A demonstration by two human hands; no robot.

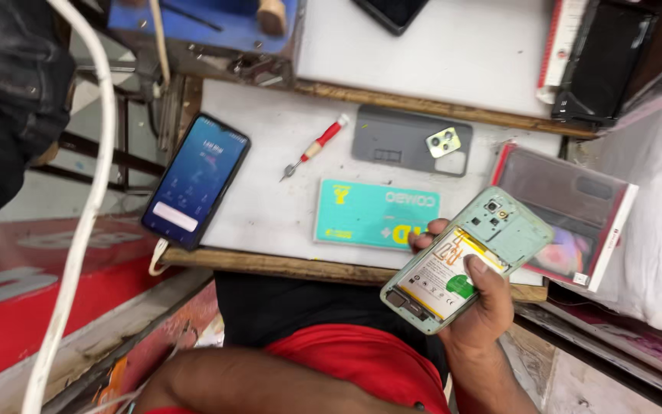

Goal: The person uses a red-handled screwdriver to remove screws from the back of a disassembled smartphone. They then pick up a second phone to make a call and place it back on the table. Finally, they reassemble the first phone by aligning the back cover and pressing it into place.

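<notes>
My right hand (478, 307) grips an opened mint-green phone (465, 257), back off, battery (444, 274) and camera module facing up, thumb across the battery's edge and fingers wrapped behind. Left forearm (254, 383) lies low across my lap, hand itself out of view. Just beyond the right hand on the white work board (270, 207): a teal box (375, 215), then a grey back cover (410, 140) with a loose camera bezel (444, 142) on it, a red-handled screwdriver (316, 146) left of that, and further left a lit phone (197, 180) on a white cable.
</notes>
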